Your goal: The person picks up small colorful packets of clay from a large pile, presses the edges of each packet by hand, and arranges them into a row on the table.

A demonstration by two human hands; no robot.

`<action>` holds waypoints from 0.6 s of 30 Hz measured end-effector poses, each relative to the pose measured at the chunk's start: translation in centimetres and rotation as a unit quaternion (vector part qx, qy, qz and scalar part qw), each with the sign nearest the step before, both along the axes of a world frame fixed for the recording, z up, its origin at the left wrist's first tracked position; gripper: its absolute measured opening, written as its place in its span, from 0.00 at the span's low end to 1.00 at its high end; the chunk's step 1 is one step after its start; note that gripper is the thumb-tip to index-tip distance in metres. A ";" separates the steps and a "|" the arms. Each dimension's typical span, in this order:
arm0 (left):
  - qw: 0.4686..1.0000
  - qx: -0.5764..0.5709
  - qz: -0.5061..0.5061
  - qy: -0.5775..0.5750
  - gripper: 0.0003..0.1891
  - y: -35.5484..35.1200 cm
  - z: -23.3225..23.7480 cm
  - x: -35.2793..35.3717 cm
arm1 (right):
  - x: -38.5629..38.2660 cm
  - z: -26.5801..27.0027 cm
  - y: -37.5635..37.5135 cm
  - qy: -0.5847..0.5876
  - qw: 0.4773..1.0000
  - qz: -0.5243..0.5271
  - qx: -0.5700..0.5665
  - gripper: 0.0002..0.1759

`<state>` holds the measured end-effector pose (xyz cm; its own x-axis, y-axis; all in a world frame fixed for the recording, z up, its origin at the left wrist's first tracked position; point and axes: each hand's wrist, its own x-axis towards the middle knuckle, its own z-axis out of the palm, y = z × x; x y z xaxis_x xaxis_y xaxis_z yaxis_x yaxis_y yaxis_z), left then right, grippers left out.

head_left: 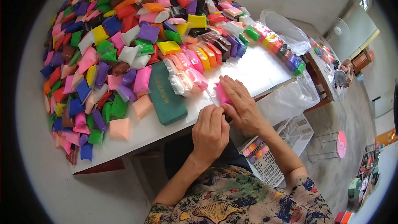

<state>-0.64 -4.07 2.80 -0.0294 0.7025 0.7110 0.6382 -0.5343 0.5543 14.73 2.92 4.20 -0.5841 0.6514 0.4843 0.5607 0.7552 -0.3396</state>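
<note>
A small pink packet [223,94] lies at the table's near edge, partly covered by my right hand [244,105]. The fingers of that hand stretch over its right side, and the thumb presses at its near end, so the packet sits between them. Just left of it, my left hand [210,132] is closed with the fingers curled in beside the right thumb. Whatever its fingertips pinch is hidden. Beyond the hands, a row of clear-wrapped packets [203,59] in white, pink, yellow, orange and other colours runs across the table, beside a green case [167,95] with gold lettering.
A large heap of coloured packets [112,25] covers the left and far table [265,64]. Another packet row [280,47] curves along the right, near clear plastic bags [286,29]. Below the edge stands a white basket [265,161] holding packets; a pink-topped stool [340,144] is farther right.
</note>
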 end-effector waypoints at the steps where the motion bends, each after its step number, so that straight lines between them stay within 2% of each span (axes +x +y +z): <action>1: 1.000 -0.003 0.009 0.009 0.14 0.1 0.1 0.0 | 0.5 0.2 -0.4 0.045 0.999 0.003 -0.015 0.36; 3: 0.999 -0.022 0.025 0.021 0.15 0.4 0.4 0.2 | 1.4 0.4 -1.2 0.133 0.990 0.010 -0.045 0.39; 4: 0.998 -0.039 0.033 0.026 0.15 0.4 0.5 0.3 | 1.8 -0.1 -1.6 0.164 0.986 -0.026 -0.028 0.36; 7: 0.995 -0.061 0.056 0.063 0.15 0.7 0.7 0.4 | 2.7 -0.9 -1.8 0.103 0.988 -0.102 0.053 0.27; 8: 0.992 -0.063 0.066 0.082 0.14 1.0 0.7 0.5 | 2.6 -1.1 -1.7 0.101 0.987 -0.109 0.068 0.20; 11: 0.989 -0.069 0.083 0.105 0.11 1.7 0.8 0.6 | 2.0 -0.7 -1.6 0.059 0.986 -0.101 0.114 0.19; 18: 0.989 -0.047 0.076 0.120 0.09 2.2 0.6 0.3 | 1.3 -1.4 -0.7 0.061 0.978 -0.108 0.170 0.12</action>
<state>-0.35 -1.86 3.42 0.0223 0.7670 0.6413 0.8265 -0.3751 0.4198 16.07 2.19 2.79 -0.3752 0.5431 0.7512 0.6913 0.7039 -0.1636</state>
